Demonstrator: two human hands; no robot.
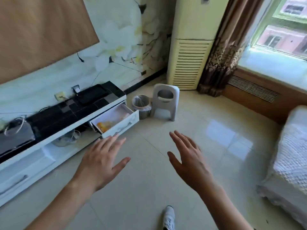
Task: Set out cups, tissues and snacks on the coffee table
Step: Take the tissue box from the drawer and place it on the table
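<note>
Head view shows a room with a pale tiled floor (191,130) that reflects the window light. On the left wall hangs a big brown panel (38,30) over a wall picture of white flowers. A tall cream air conditioner (192,47) stands in the corner, and just beside it, to the right, hangs a brown patterned curtain (222,60) next to the window (282,27). At the right edge there is a piece of furniture wrapped in white bubble plastic (292,155).

Along the left wall runs a long low TV cabinet (38,156), white with a black glossy top; cables and a dark device lie on it. Its right drawer (119,122) is pulled out, and inside lie orange and pale packets (106,126), blurred, perhaps the snacks; what they are exactly cannot be told. Just beside the drawer stands a small waste bin (142,105) with a plastic liner, and touching it or nearly so, a small grey stool (166,102).

Both arms reach forward over the floor. The left hand (103,161) is spread wide, palm down, fingers straight, with the fingertips near the front of the open drawer; it holds nothing. The right hand (187,160) is also wide and flat, held edge-up, holding nothing. Below, one white shoe (169,216) stands on the floor.
</note>
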